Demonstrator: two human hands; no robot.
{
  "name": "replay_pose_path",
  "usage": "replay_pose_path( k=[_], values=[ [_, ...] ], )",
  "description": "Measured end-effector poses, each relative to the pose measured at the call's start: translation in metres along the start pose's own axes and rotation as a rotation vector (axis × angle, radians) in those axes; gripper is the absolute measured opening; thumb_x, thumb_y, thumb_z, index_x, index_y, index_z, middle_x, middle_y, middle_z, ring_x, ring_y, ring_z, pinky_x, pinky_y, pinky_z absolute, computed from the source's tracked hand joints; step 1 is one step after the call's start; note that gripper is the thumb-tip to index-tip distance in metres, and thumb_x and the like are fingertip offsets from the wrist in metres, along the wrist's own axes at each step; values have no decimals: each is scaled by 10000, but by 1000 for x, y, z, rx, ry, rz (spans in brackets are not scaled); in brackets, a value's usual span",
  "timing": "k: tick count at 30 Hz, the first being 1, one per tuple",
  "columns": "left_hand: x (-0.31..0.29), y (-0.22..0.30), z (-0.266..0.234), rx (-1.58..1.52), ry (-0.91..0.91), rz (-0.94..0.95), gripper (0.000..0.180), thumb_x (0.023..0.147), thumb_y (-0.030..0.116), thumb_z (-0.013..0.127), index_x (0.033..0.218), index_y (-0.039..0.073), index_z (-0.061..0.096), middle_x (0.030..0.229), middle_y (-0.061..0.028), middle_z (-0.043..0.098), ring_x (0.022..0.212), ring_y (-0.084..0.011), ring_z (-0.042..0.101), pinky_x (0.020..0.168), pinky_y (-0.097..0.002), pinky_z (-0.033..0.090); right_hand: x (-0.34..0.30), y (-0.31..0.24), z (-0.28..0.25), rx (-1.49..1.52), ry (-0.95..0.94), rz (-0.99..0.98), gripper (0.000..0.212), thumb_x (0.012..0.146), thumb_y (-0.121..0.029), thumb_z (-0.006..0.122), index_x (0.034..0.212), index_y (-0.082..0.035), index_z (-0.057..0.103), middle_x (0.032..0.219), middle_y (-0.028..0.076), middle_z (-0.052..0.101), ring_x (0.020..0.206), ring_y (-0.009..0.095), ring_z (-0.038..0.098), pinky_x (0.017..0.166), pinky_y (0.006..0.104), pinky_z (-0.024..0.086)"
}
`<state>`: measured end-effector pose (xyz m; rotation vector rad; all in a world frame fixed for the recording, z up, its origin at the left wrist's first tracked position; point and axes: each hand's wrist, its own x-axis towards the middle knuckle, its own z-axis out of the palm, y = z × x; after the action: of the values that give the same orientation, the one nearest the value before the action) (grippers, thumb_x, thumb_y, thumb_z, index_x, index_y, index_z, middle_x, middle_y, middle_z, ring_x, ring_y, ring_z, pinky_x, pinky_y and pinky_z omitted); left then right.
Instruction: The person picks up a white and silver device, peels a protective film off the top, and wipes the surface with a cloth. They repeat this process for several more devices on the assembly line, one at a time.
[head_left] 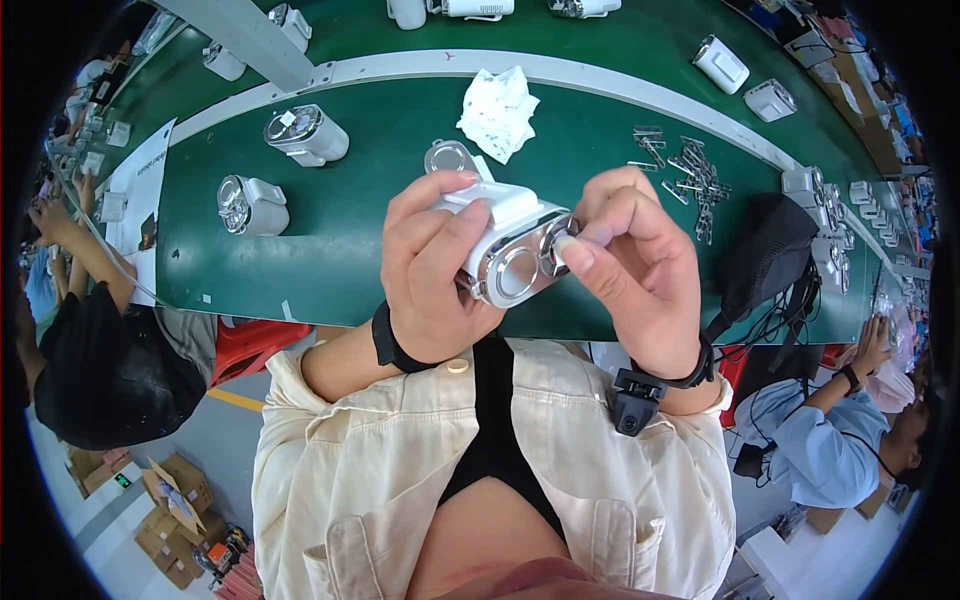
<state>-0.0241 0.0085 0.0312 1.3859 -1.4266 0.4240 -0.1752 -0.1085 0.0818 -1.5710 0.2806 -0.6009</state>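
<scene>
In my left hand [432, 260], fingers closed round its body, is a white-and-chrome housing [510, 270]. Two round chrome-rimmed faces on its end point toward me, and a round chrome flap stands out at its far side. My right hand [640, 265] is closed in a pinch at the right-hand round face, thumb against its rim. Whatever may be between those fingertips is too small or hidden to make out. Beyond the housing lies a crumpled white paper [498, 112]. Small metal clips [697, 180] are heaped to the right of my right hand.
Two similar housings stand at the left on the green table [370, 230]. A black bag [768, 255] with cables lies at the right, beside more housings [825, 225]. A white metal rail [450, 64] crosses behind. Other people [820, 430] sit at both sides.
</scene>
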Motion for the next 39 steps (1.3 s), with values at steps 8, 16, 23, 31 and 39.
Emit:
replay_pose_path(
  k=[8,16,23,31,39],
  values=[
    [-4,1,5,-28,57,-7,817,597,70,894,1275,52,439,1147,-125,505,1024,-349,615,809,-374,544,3,16,13,446,-184,122,369,990,-213,491,1301,-20,446,1451,213,373,1305,294,432,1029,387,406],
    [-6,5,5,-157,-20,-119,814,627,95,891,1290,44,423,1242,-181,522,1053,-356,608,871,-393,520,8,29,-3,132,-328,-159,419,1017,-248,425,1360,-8,417,1469,221,353,1290,298,449,1025,389,418],
    [5,16,5,-31,-86,-154,716,628,117,849,1242,35,488,1137,-180,587,990,-366,601,801,-415,514,1,19,6,397,-162,51,376,1002,-228,448,1289,9,498,1412,242,417,1242,295,491,1030,391,405],
    [0,11,7,-51,-82,-54,702,646,136,843,1246,37,492,1103,-164,596,945,-358,607,778,-413,514,19,30,-16,334,-429,-111,311,975,-203,503,1184,8,595,1354,241,485,1196,293,531,1007,400,410],
    [2,15,3,-89,-137,-132,733,644,144,864,1253,21,475,1135,-165,597,949,-317,607,785,-389,507,13,18,-7,254,-250,-86,250,942,-135,553,1133,-9,652,1305,230,531,1167,302,552,1000,402,419]
  ],
)
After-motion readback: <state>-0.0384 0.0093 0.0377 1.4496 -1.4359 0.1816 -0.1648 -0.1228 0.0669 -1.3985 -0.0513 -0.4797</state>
